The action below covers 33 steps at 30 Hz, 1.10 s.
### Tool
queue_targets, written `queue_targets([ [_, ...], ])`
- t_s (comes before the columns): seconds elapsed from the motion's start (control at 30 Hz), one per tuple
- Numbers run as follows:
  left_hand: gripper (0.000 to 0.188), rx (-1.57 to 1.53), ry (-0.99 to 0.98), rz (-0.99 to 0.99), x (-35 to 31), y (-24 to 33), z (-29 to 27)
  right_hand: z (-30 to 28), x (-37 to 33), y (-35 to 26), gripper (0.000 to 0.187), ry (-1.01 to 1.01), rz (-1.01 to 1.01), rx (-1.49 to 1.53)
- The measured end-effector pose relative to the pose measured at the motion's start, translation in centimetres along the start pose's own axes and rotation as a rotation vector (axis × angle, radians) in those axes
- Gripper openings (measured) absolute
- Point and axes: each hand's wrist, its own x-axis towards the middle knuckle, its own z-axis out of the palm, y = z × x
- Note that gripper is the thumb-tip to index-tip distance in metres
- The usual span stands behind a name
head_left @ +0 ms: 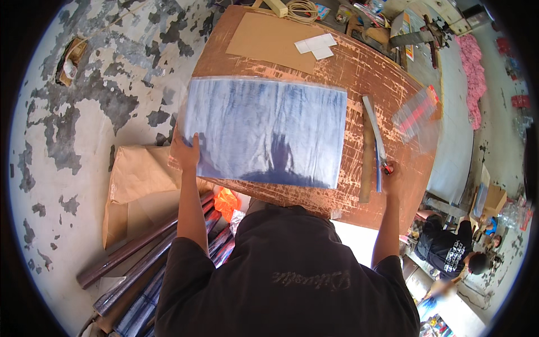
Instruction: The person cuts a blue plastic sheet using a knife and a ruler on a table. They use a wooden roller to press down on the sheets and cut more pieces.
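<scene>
A glossy blue-and-white streaked sheet (269,129), apparently a stack or film with a shiny surface, lies flat on the worn brown table. My left hand (187,151) rests at its left edge, thumb and fingers apart. At the right of the table, my right hand (392,178) closes on the near end of a long, flat metal tool with a red end (375,126); its exact kind is unclear. Beside that hand lie a thin blue strip (378,168) and a long brown flat strip (368,151).
Cardboard (269,42) and white paper pieces (315,45) lie at the table's far side. Clear plastic bags (416,115) sit far right. Shiny rolls (140,247) and brown paper (143,174) stand at the left. Another person (449,247) works at the lower right.
</scene>
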Motion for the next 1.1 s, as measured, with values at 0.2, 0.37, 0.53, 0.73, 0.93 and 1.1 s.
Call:
queue_targets([
  [0.2,0.099,0.087,-0.093,-0.034,1.2,-0.3,0.4,0.9,-3.3,4.1,0.029,0.164,0.119,-0.092],
  [0.37,0.104,0.064,-0.187,-0.040,1.3,0.7,0.4,0.1,-3.6,6.1,0.027,0.189,0.314,-0.175],
  [0.53,0.103,-0.087,-0.262,0.008,-0.2,3.3,0.0,0.8,-2.5,5.3,0.028,0.192,0.412,-0.200],
  [0.73,0.102,-0.047,-0.356,-0.081,-1.3,9.1,0.6,0.9,-1.9,5.1,0.028,0.277,0.428,-0.234],
  [0.93,0.104,0.054,-0.249,0.078,-1.5,10.1,0.4,2.6,-6.5,-1.2,0.032,0.236,0.281,-0.103],
  [1.1,0.102,0.175,-0.366,0.093,-2.5,15.4,-1.4,2.1,-7.2,1.2,0.027,0.184,0.328,-0.021],
])
